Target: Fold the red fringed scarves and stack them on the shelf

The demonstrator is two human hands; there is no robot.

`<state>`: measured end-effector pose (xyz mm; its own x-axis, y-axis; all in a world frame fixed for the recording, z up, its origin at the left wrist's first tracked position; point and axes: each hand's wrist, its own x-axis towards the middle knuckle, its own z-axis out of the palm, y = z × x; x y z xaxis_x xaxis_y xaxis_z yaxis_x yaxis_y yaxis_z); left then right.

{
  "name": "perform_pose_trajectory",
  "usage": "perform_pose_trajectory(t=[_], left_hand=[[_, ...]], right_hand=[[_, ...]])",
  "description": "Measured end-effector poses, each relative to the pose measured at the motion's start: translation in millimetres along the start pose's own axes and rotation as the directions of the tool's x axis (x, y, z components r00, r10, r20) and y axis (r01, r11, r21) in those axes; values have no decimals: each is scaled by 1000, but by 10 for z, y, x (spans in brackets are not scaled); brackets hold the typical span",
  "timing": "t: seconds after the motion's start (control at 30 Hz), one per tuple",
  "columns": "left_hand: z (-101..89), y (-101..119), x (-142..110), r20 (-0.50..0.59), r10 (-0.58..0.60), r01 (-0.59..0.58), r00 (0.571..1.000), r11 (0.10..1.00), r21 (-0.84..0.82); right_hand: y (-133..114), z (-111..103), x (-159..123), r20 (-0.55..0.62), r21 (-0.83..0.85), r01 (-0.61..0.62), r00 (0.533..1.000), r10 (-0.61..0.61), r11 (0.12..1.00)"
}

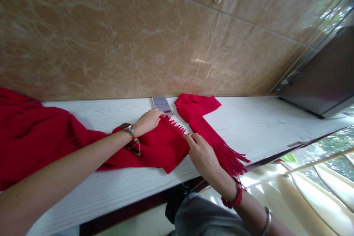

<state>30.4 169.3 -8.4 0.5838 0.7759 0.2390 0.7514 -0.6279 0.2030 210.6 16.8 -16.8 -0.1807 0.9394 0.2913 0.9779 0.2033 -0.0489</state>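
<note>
A red fringed scarf [155, 145] lies along a white wood-grain table [262, 125]. My left hand [148, 121] rests on the scarf's far corner, fingers curled down onto the cloth near its fringe. My right hand [201, 153] pinches the scarf's near fringed edge with thumb and forefinger. A second stretch of red scarf [204, 121] runs diagonally to the right, its tassels hanging at the table's front edge. A phone [162, 105] lies flat just beyond my left hand, against the wall.
A bunched mass of red cloth [24, 132] covers the table's left end. A tan marble wall [138, 37] rises right behind the table. A dark box-like object [323, 81] stands at the far right. My knee in grey cloth [199, 215] is below the table edge.
</note>
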Motion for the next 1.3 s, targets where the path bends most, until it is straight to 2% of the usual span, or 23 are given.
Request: perform_pose_trajectory(t=[0.17, 0.27, 0.47, 0.53, 0.6, 0.63, 0.7, 0.77, 0.83, 0.93, 1.0, 1.13, 1.17, 1.3], left_hand=[[-78, 64, 138, -57, -70, 64, 996, 993, -95], [-57, 67, 192, -66, -91, 82, 994, 989, -124], [92, 50, 104, -163, -111, 90, 980, 987, -133], [89, 91, 45, -214, -73, 52, 974, 993, -103], [52, 151, -31, -219, 19, -28, 976, 999, -39], [29, 184, -78, -185, 73, -75, 980, 997, -5], [-7, 241, -181, -33, 141, -140, 989, 990, 32], [-20, 278, -275, 155, 119, -125, 981, 992, 27], [-25, 293, -330, 305, 52, -60, 951, 998, 15], [-61, 299, -325, 442, -3, -4, 897, 1000, 14], [-102, 314, -304, 477, -2, -7, 879, 1000, 17], [-139, 355, -370, 350, 61, -77, 935, 997, 32], [-131, 357, -409, 340, 83, -99, 937, 995, 30], [-122, 323, -550, 418, 113, -127, 901, 992, 6]], right_hand=[[49, 51, 39, -112, 195, -3, 993, 26, 981], [67, 53, 46, -109, 229, 12, 994, 14, 973], [94, -10, 19, 46, -5, -53, 998, 53, 999], [108, -12, 6, 82, -71, -38, 996, 44, 997], [122, -6, 0, 60, -128, 23, 998, -15, 991], [129, 0, 1, 32, -147, 74, 997, -70, 986], [145, 18, 12, -20, -143, 209, 977, -214, 967], [163, 45, 30, -44, -84, 325, 943, -329, 942], [185, 74, 44, -45, -21, 374, 926, -374, 927], [212, 84, 48, -18, 3, 372, 928, -372, 928], [214, 54, 39, 4, -4, 369, 930, -369, 930], [167, -39, 14, 5, -10, 383, 924, -383, 924], [150, -50, 8, 19, 0, 399, 917, -399, 917], [118, -16, -10, 124, 50, 466, 875, -468, 883]])
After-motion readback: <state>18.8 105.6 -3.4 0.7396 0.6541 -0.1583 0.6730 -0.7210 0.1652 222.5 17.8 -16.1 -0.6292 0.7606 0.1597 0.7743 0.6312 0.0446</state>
